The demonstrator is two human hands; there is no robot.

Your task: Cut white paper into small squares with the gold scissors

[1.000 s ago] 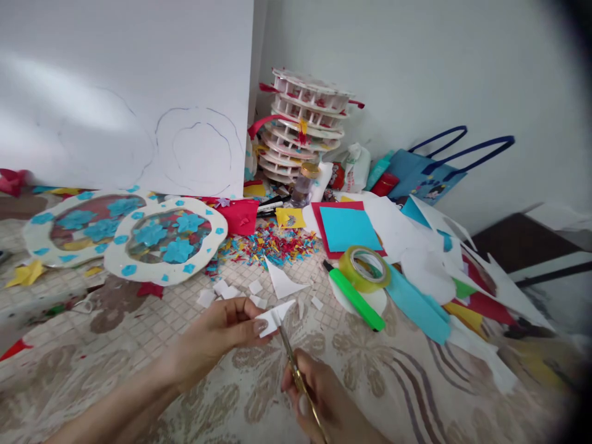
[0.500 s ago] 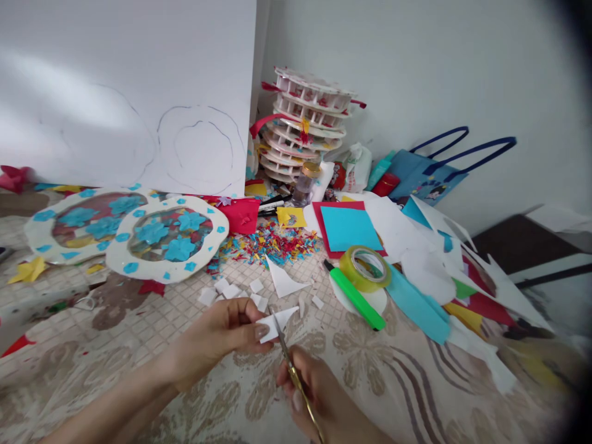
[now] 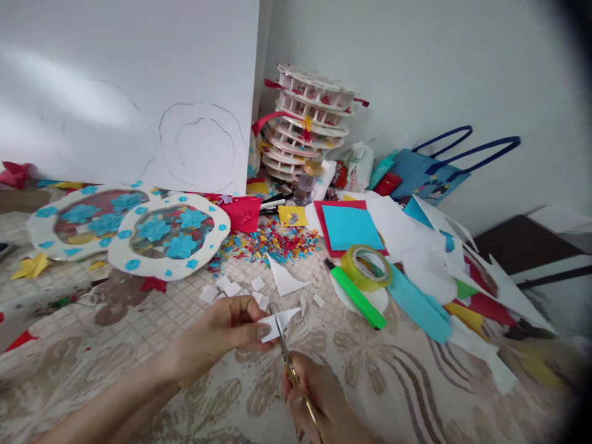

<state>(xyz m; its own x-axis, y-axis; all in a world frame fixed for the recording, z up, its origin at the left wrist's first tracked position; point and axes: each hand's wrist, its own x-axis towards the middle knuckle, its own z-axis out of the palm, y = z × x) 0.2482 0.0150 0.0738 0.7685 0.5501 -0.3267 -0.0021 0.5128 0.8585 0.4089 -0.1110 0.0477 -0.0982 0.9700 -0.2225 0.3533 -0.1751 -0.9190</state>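
Between the thumb and fingers of my left hand [image 3: 235, 327] is a small pointed piece of white paper [image 3: 287, 318]. My right hand [image 3: 312, 391] grips a pair of scissors [image 3: 287, 357] with gold-coloured handles. Their blades lie across the paper, close to my left fingertips. Several small white paper squares [image 3: 234, 288] lie on the cloth just beyond my left hand. A larger white triangular offcut [image 3: 284, 277] rests behind the paper.
Coloured paper scraps [image 3: 277, 240] are heaped behind. To the right lie a tape roll [image 3: 368, 267], a green marker [image 3: 358, 299] and blue paper [image 3: 351, 227]. A white ring-shaped frame [image 3: 171, 270] is at left. A tiered white structure [image 3: 309, 123] stands at the back.
The right hand has shifted slightly right and down with the scissors. My left hand still holds the paper in nearly the same place; the whole view has moved a little.
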